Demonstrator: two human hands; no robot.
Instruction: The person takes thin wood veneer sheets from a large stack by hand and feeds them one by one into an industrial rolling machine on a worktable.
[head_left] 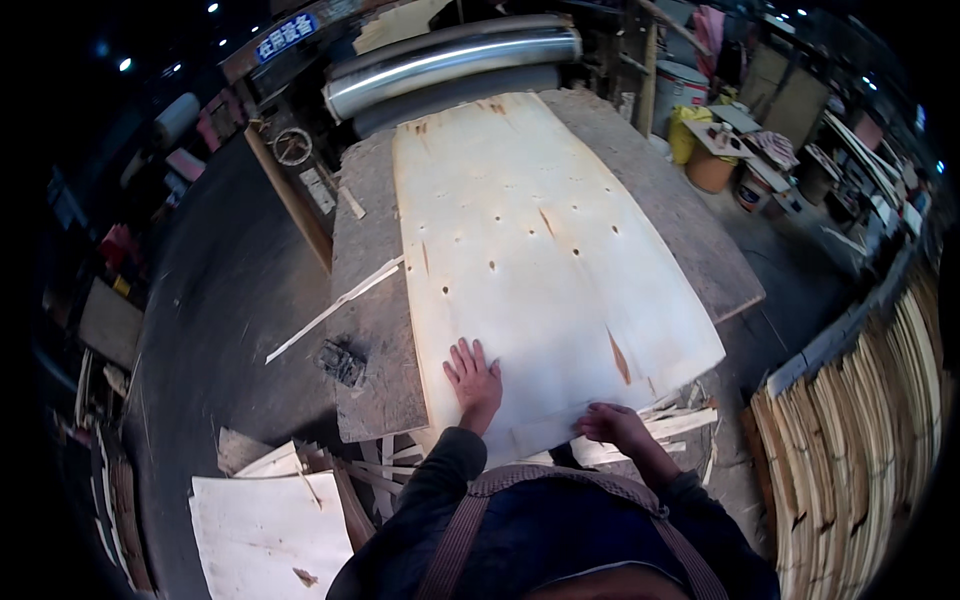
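Note:
A long pale wood veneer sheet (530, 300) with knot holes and brown streaks lies lengthwise before me, its far end close to a shiny metal roller (455, 68). My left hand (475, 382) rests flat on its near left part, fingers spread and holding nothing. At the near edge, my right hand (612, 425) has its fingers bent and drawn together on the sheet's rim. The exact grip of its fingertips is hard to see. Beneath the sheet is a worn, grey-brown table (375, 375).
Veneer scraps (680, 420) lie below the near edge. A thin wood strip (335, 308) juts out past the table's left side. Stacked veneer (850, 440) stands at right, another pale sheet (265, 535) at lower left. Buckets (710, 168) are at far right; a handwheel (292, 147) is at left.

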